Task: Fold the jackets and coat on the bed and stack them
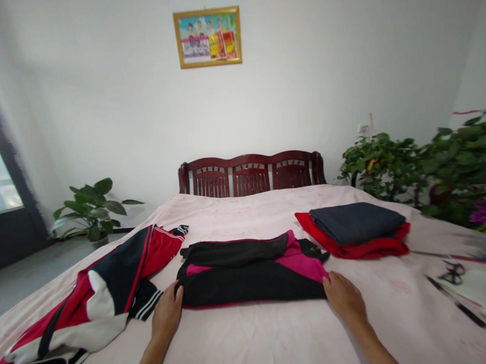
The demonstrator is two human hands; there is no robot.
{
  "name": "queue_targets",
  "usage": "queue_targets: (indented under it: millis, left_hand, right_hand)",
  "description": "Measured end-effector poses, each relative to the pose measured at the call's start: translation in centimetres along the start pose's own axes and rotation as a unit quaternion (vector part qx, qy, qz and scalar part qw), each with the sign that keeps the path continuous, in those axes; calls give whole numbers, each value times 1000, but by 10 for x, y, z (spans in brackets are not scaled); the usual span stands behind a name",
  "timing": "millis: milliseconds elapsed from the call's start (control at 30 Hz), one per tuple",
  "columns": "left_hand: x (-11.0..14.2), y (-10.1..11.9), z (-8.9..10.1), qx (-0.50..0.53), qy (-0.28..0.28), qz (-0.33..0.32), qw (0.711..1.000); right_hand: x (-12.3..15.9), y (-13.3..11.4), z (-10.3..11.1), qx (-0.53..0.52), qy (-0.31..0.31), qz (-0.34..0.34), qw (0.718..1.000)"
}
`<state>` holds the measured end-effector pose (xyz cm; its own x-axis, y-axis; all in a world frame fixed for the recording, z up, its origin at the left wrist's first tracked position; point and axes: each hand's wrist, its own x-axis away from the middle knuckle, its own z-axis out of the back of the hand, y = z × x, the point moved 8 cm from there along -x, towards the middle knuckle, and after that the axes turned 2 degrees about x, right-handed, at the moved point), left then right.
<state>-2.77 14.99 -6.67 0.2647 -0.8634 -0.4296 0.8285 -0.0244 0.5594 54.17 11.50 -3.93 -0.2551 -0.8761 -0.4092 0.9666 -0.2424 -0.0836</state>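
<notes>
The black-and-pink garment lies folded on the bed, in front of me. My left fingers grip its left end, my right fingers its near right corner. I judge it light, soft and floppy, best held at both ends against sagging. Left of it sprawls a red, navy and white jacket; right of it, dark cloth rests on red cloth.
</notes>
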Motion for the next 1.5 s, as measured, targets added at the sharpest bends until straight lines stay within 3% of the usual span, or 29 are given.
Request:
queue_targets:
  millis: [167, 500, 1200, 1500]
  left_hand:
    - [-1, 1, -2, 3, 2, -24, 1000]
    - [-2, -3, -5, -5, -10, -10, 1000]
    - [0, -1, -1, -3, 10, -19, 1000]
    - [0, 0, -2, -3, -8, -9, 1000]
  right_hand:
    - [0, 1, -1, -12, -4, -5, 1000]
    - [2, -3, 10, -4, -4, -9, 1000]
    - [1, -1, 5, -3, 1, -6, 1000]
    - [2, 0, 6, -9, -1, -15, 1000]
